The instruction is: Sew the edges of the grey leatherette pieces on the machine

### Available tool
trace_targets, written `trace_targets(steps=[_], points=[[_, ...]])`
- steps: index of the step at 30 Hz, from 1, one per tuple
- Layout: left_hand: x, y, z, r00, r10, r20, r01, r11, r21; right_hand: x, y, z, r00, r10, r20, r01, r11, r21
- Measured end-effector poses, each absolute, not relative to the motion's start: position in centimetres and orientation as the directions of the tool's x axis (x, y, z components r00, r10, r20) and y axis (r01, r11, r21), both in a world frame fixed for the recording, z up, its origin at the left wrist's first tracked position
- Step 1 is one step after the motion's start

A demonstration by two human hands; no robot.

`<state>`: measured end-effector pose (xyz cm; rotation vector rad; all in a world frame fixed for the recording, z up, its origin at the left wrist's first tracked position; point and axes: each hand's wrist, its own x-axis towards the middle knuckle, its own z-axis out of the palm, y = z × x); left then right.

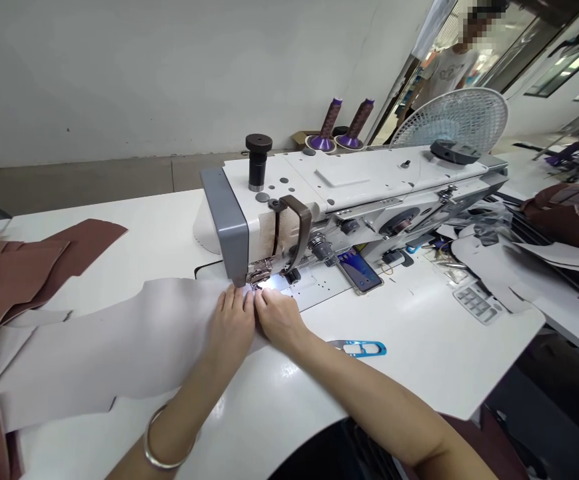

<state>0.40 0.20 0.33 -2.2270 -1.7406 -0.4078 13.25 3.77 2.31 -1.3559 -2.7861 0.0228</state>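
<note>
counter (pixel 419 347), white and glossy, carries a white machine (pixel 359 177). pale grey sheet (pixel 119 340), smooth and leathery, lies flat, its long axis running left from the machine's foot (pixel 259 275), its right end at the foot. left hand (pixel 232 323) presses on that end; right hand (pixel 278 312) touches it alongside, equally near the foot. neither grip is closed: fingers lie flat, side by side.

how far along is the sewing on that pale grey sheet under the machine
Done: no finished seam shows on the pale grey flexible sheet, so little can be confirmed. In hand: left hand lies flat on it, right hand fingers its edge at the metal presser foot of the white sewing machine. Left: probably the reddish-brown cut pieces stacked at far left.
</note>
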Motion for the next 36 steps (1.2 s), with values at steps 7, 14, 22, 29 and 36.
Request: trace_targets(steps=[7, 14, 22, 29, 36], points=[[-0.1, 0.2, 0.8, 0.261, 0.895, 0.361, 0.963, -0.27, -0.025, 13.4, 3.9, 2.3, -0.625, 0.777, 0.066, 0.777, 0.628, -0.032], [-0.7, 0.5, -0.2, 0.285, 0.871, 0.399, 0.953, -0.302, -0.022, 13.9, 3.4, 2.9, -0.581, 0.813, 0.032, 0.812, 0.582, -0.053], [-1.9, 1.1, 0.6, 0.335, 0.831, 0.444, 0.931, -0.363, -0.023, 13.6, 2.9, 2.4, -0.606, 0.795, 0.027, 0.795, 0.606, 0.0], [1.4, -0.8, -0.3, 0.23, 0.867, 0.441, 0.968, -0.251, -0.012, 13.6, 2.8, 2.5, -0.591, 0.806, -0.004, 0.806, 0.591, -0.024], [-1.7, 1.6, -1.6, 0.324, 0.85, 0.416, 0.931, -0.365, 0.021, 13.4, 3.1, 2.3, -0.599, 0.801, 0.011, 0.8, 0.598, -0.052]])
